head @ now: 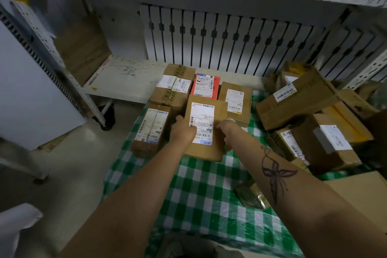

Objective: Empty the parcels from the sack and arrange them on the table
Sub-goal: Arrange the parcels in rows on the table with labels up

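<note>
A flat cardboard parcel point(209, 111) with a white label lies on the table with the green checked cloth point(201, 190). My left hand point(183, 132) grips its left edge, thumb up along the side. My right hand point(227, 132) holds its right edge, fingers partly hidden under the box. Around it lie a long parcel point(150, 130) to the left, a big taped box point(173, 88) behind, a red parcel point(206, 85) and a small brown box point(236, 100). No sack is in view.
A heap of brown boxes point(310, 115) fills the table's right side. A dark wrapped packet point(251, 195) lies near my right forearm. A white shelf point(125, 77) stands at the left, a slatted panel point(230, 44) behind, bare floor point(73, 163) on the left.
</note>
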`<state>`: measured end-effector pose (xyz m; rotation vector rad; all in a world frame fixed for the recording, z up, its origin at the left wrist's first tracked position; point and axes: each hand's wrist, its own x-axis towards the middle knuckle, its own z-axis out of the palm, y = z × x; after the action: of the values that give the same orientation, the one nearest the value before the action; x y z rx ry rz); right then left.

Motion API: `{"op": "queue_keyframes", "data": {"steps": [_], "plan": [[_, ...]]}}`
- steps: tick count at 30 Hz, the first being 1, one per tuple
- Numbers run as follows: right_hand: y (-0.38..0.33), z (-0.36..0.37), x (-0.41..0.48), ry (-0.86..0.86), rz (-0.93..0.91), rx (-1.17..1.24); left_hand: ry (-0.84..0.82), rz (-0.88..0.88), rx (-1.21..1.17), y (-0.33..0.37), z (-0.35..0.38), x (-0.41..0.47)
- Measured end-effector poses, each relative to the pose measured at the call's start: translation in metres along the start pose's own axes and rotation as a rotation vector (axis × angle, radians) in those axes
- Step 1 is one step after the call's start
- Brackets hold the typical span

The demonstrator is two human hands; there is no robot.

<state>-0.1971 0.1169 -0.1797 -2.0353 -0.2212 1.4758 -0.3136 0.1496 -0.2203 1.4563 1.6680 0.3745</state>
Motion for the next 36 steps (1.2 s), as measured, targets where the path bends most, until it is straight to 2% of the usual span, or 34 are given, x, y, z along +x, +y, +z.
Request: {"op": "queue_keyframes", "data": {"steps": [9,15,20,24,32,36], "plan": [[-0.009,0.008,0.014,-0.012,0.033,-0.167,0.009,-0.093,0.102,0.000,0.001,0.017],[-0.013,0.005,0.020,-0.083,0.089,-0.305,0.055,-0.139,0.290,-0.003,-0.004,0.014],[-0.005,0.017,0.024,-0.089,0.038,-0.358,0.011,-0.117,0.343,-0.006,-0.007,0.012],[0.006,0.027,0.027,-0.095,0.013,-0.351,0.076,-0.049,0.497,-0.008,-0.011,0.005],[0.010,0.037,0.021,-0.041,-0.010,-0.337,0.030,0.034,0.527,-0.020,-0.012,-0.002],[0.013,0.036,0.024,0.014,-0.150,-0.361,0.008,0.023,0.565,-0.025,-0.011,-0.007]]}}
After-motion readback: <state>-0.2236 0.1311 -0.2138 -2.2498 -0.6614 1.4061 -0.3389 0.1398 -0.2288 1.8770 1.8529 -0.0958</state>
